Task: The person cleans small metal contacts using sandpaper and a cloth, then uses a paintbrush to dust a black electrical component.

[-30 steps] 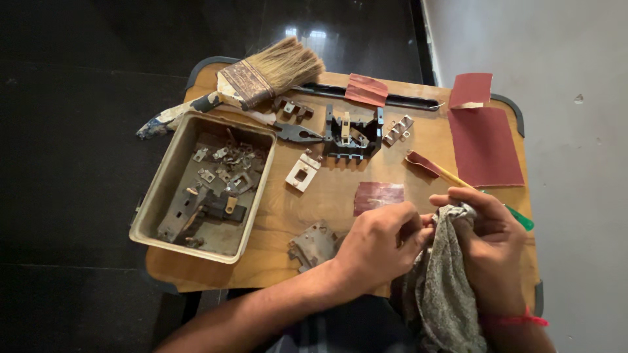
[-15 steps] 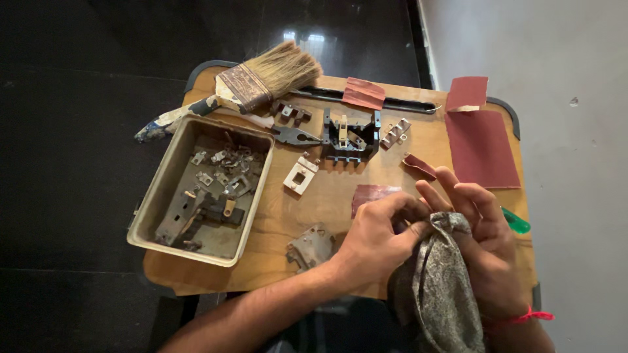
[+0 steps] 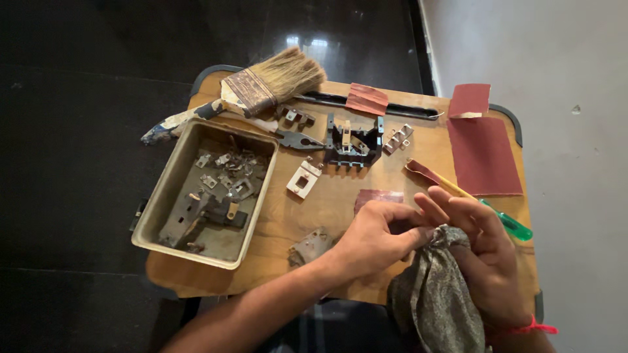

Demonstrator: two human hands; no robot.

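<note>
Pinching at the top of a grey patterned cloth point(image 3: 437, 294), the left hand point(image 3: 373, 236) has its grip clenched, thumb and fingertips pressed into the bunched fabric at lower right of the frame; whether a small part sits inside the fold cannot be told. The right hand point(image 3: 484, 255) cradles the cloth from behind, its grip half-curled round the fabric with the fingers spread looser than half a second ago, when they wrapped closer over the bundle. Since a second ago both hands have slid slightly down and left, uncovering more of the green-handled screwdriver point(image 3: 481, 204) lying on the wooden tabletop point(image 3: 327, 189) just above them, so the rubbing seems to go on rather than finish. Toward the left sits a metal tray point(image 3: 167, 189) of small metal fittings, with a paintbrush point(image 3: 261, 85) at its upper edge. Near centre lie a black switch block point(image 3: 353, 140), pliers point(image 3: 297, 138) and a white switch piece point(image 3: 302, 180); sheets of red sandpaper point(image 3: 484, 153) lie at right
</note>
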